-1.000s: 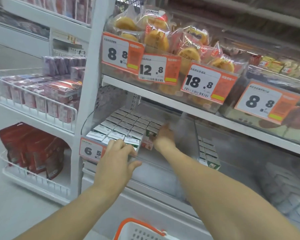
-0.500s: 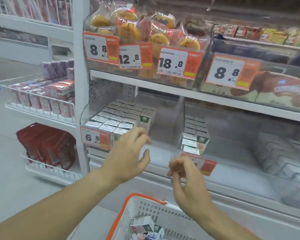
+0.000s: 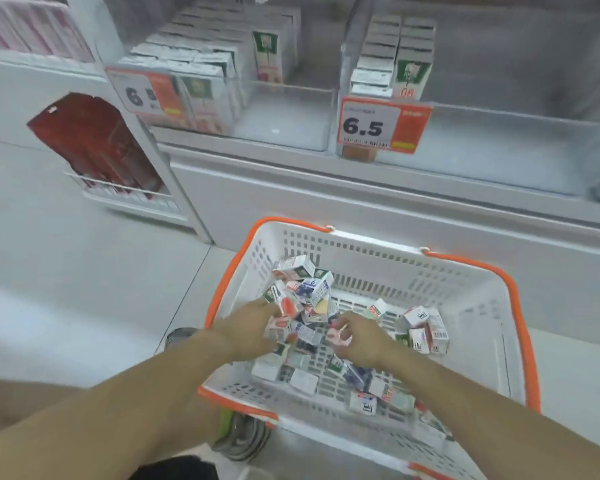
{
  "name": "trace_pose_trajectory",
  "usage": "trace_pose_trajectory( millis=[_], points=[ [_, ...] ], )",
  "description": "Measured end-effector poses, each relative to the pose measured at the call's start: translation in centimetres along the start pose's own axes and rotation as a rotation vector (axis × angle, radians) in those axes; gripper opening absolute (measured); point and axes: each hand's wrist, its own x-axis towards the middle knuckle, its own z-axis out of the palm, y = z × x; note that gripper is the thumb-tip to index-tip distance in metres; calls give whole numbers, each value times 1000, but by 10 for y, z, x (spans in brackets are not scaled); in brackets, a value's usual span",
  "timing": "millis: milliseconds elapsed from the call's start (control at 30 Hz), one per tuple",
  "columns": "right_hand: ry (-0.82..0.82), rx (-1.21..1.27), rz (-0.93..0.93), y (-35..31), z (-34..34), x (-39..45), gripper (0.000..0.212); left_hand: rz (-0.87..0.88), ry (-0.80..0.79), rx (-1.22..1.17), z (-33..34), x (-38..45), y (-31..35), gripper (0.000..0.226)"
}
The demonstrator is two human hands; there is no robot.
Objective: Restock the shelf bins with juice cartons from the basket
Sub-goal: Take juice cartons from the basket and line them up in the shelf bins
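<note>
We have both hands down in the basket (image 3: pixel 478 306), a white one with an orange rim, which stands on the floor in front of the shelf. The basket holds a loose heap of small juice cartons (image 3: pixel 309 289), piled highest toward its far left side, with a second small cluster (image 3: pixel 423 329) near the right wall and more lying flat along the near side.

Our left hand (image 3: pixel 250 327) lies on the left of the heap, fingers curled round a red-and-white carton (image 3: pixel 280 329) that we grip from the side. Our right hand (image 3: pixel 357 336) is just beside it, fingers curled over a pink carton (image 3: pixel 338 336); the blur keeps us from telling whether it is lifted or just pinched in place. The two hands are near each other but apart, with cartons between them.

Above, the left bin (image 3: pixel 284 133) has rows of upright cartons (image 3: pixel 201 64) filling its left part, while its right part shows bare floor. A price tag (image 3: pixel 142 95) reading 6 and something hangs at its front left. The right bin (image 3: pixel 499 150) has two narrow rows of cartons (image 3: pixel 392 53) against its left wall, with a 6.5 tag (image 3: pixel 378 126) in front of them.

At the left, red packs (image 3: pixel 94 143) stand in a wire rack (image 3: pixel 129 197).
</note>
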Motion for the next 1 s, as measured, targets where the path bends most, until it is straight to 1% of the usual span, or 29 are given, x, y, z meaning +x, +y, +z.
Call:
trace_pose_trajectory(
  millis=[100,167,267,367,467,533,600,667,733,833,900,1000],
  points=[
    [-102,-52,-1,4,14,3,44,-25,10,35,34,5,-5,62],
    [-100,-61,7,4,14,8,43,-13,63,33,43,14,-5,61],
    [22,-47,20,2,1,24,36,9,139,49,43,28,-3,54],
    [148,55,77,-2,-17,42,33,-26,124,83,40,39,-7,56],
    [177,289,143,-7,-23,62,35,-63,76,94,35,43,-13,65],
    [195,366,197,-11,-21,80,44,-67,19,94,32,45,-14,65],
    [233,440,254,-18,-19,96,52,-71,-1,107,31,49,-16,64],
    [243,430,276,-26,-19,108,55,-87,2,125,31,50,-18,64],
    [203,317,297,-34,-20,116,56,-96,11,137,33,49,-20,62],
    [162,243,338,-40,-20,120,59,-102,90,39,36,42,-19,57],
    [153,295,364,-38,-19,120,57,-102,115,-69,37,38,-17,55],
    [151,394,371,-35,-19,113,48,-171,42,-406,32,32,-10,50]
  ],
)
